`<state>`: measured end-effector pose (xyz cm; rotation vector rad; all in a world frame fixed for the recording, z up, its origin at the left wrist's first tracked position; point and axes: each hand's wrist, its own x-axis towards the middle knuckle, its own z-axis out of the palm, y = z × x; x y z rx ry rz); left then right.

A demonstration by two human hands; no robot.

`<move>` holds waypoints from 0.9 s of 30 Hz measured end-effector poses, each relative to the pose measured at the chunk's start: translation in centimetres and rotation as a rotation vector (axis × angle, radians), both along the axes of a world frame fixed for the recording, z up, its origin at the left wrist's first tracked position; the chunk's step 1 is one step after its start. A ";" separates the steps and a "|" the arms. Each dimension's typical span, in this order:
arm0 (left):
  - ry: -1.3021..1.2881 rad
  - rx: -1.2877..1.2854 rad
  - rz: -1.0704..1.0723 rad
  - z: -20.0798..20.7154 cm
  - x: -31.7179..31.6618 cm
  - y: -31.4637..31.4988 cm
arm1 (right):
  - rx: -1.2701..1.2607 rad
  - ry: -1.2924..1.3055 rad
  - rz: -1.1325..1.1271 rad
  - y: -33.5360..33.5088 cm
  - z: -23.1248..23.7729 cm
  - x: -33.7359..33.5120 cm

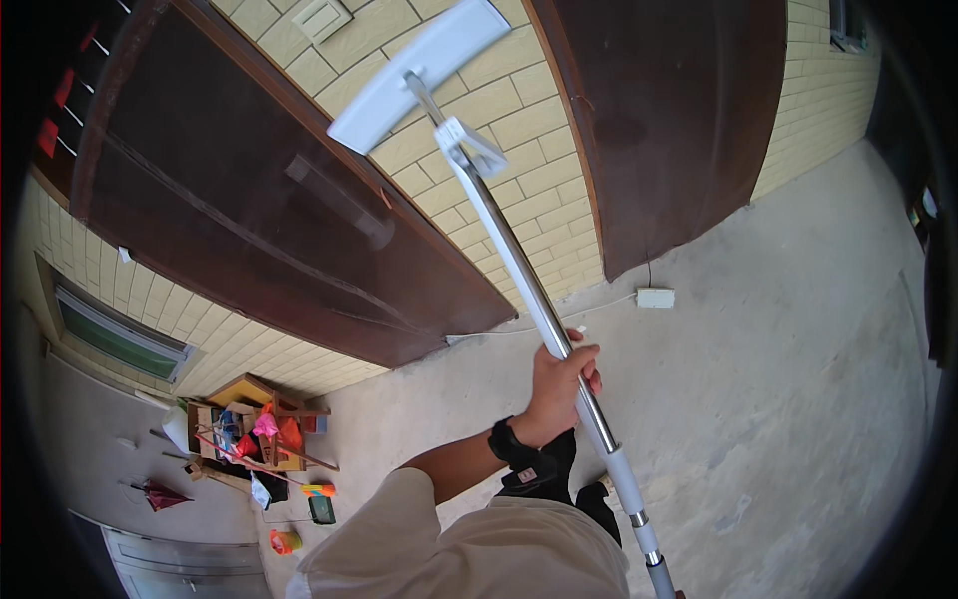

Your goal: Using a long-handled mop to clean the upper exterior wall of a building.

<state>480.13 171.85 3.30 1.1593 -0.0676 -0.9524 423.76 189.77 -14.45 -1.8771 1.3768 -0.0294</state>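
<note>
A long-handled mop slants up across the view, its metal pole raised off the floor. Its flat, pale head is held up in front of the brick wall, slightly blurred; whether it touches the wall I cannot tell. A white plastic fitting sits on the pole below the head. My left hand, with a black band at the wrist, is closed around the middle of the pole. At the lower edge, only a sliver of my right hand shows beside the pole's grey end; its fingers are hidden.
Two dark brown doors flank a strip of yellow brick wall with a switch. A white power strip and its cable lie on the concrete floor. Clutter, a red umbrella and an orange bucket are at left.
</note>
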 end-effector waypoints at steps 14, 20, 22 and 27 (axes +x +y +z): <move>-0.030 0.166 -0.050 -13.8 -2.9 0.1 | 0.218 -0.014 -0.100 5.5 -0.5 -6.5; 0.008 0.259 -0.041 -14.0 -3.0 0.6 | 0.181 -0.002 -0.103 6.8 -0.4 -4.2; 0.006 0.234 -0.031 -11.7 -2.7 0.4 | 0.127 -0.024 -0.110 6.0 -0.8 -3.3; -0.197 0.075 0.000 -1.3 -1.1 -2.4 | 0.081 -0.120 -0.119 0.6 -0.9 1.1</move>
